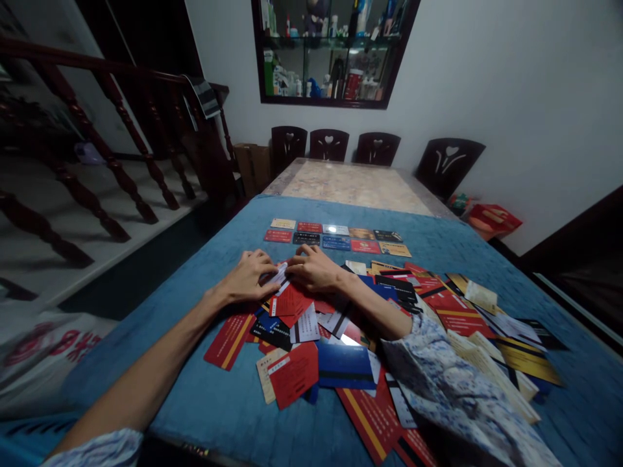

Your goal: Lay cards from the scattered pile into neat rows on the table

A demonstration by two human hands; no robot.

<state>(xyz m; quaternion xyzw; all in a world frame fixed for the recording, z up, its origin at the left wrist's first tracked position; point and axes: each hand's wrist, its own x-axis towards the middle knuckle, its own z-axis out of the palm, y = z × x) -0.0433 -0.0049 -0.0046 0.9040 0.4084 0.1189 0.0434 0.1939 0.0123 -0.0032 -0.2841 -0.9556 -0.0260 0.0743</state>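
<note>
My left hand (249, 277) and my right hand (314, 267) meet over the near side of the blue cloth. Between them a white card (280, 277) is tilted up, with the curled fingers of both hands on its edges. Below my hands lies a loose heap of cards, among them a red card (294, 375), a blue card (345, 365) with a dark stripe and a white card (305, 324). Just beyond my fingers, several cards lie in two neat rows, including a black card (306, 239) and a red card (365, 246). My right forearm crosses over part of the heap.
More cards, such as a gold card (530, 360), spread to the right on the blue cloth (195, 272). Past it is the bare stone tabletop (355, 183). Dark chairs (329, 144) stand at the far end; a wooden railing (121, 117) runs along the left.
</note>
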